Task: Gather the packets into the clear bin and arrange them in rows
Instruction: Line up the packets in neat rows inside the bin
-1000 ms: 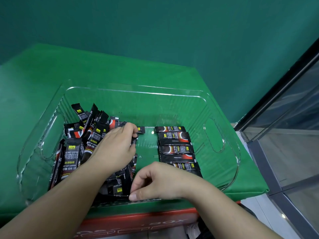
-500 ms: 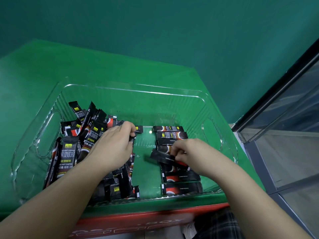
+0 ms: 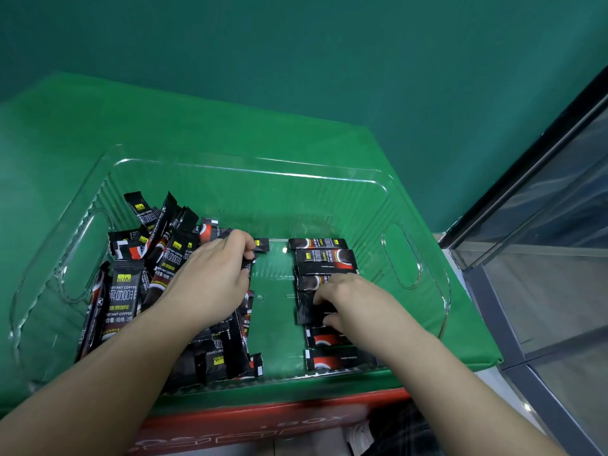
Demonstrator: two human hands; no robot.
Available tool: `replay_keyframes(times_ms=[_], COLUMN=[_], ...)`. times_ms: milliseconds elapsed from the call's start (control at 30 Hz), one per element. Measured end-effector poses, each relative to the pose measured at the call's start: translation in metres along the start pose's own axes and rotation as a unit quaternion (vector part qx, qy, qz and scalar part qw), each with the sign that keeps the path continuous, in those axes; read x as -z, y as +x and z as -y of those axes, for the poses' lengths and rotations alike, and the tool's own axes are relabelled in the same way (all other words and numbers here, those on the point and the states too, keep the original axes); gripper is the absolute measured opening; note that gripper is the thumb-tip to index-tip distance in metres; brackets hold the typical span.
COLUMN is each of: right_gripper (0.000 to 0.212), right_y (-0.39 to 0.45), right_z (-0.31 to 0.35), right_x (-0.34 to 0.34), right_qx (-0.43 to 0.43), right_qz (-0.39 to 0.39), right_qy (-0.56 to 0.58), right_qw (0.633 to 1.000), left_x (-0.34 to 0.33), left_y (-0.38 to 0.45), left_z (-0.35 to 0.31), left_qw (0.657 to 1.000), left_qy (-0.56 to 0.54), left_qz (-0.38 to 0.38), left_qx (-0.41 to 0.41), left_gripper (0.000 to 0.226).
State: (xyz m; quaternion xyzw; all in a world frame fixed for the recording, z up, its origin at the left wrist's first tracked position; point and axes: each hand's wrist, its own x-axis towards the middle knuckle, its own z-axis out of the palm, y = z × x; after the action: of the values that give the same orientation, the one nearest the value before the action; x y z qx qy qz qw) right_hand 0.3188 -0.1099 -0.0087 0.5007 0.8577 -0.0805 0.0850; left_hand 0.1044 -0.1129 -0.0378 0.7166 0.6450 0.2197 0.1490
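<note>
Head view: inside the clear bin (image 3: 250,166), the right hand (image 3: 342,301) pinches a coffee packet (image 3: 311,307) lying crosswise in the right row, while the left hand (image 3: 210,278) grips jumbled packets (image 3: 148,268).

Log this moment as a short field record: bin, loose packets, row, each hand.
bin: clear bin on a green cloth
loose packets: jumbled pile in the bin's left half
row: neat column of packets right of centre
left hand: resting on the pile, fingertips curled on a packet
right hand: pinching a dark packet in the column
</note>
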Motion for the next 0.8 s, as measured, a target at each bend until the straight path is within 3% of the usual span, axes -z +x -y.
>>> replay_keyframes(times_ms=[433, 567, 667, 800], right_gripper=[0.029, 0.045, 0.054, 0.060], right_y=[-0.013, -0.014, -0.011, -0.010], right_z=[-0.006, 0.001, 0.010, 0.007], right_x=[-0.004, -0.002, -0.005, -0.008], right_qx=[-0.026, 0.013, 0.067, 0.048], right_qz=[-0.022, -0.029, 0.015, 0.068], right_qy=[-0.012, 0.036, 0.063, 0.063], right_qw=[0.999, 0.999, 0.996, 0.995], left_x=[0.000, 0.000, 0.000, 0.000], left_y=[0.000, 0.000, 0.000, 0.000], left_z=[0.000, 0.000, 0.000, 0.000], left_qw=[1.000, 1.000, 1.000, 1.000], left_qy=[-0.005, -0.006, -0.006, -0.005], left_qz=[0.001, 0.001, 0.001, 0.002], left_qx=[-0.005, -0.004, -0.001, -0.002], left_gripper=[0.026, 0.026, 0.026, 0.027])
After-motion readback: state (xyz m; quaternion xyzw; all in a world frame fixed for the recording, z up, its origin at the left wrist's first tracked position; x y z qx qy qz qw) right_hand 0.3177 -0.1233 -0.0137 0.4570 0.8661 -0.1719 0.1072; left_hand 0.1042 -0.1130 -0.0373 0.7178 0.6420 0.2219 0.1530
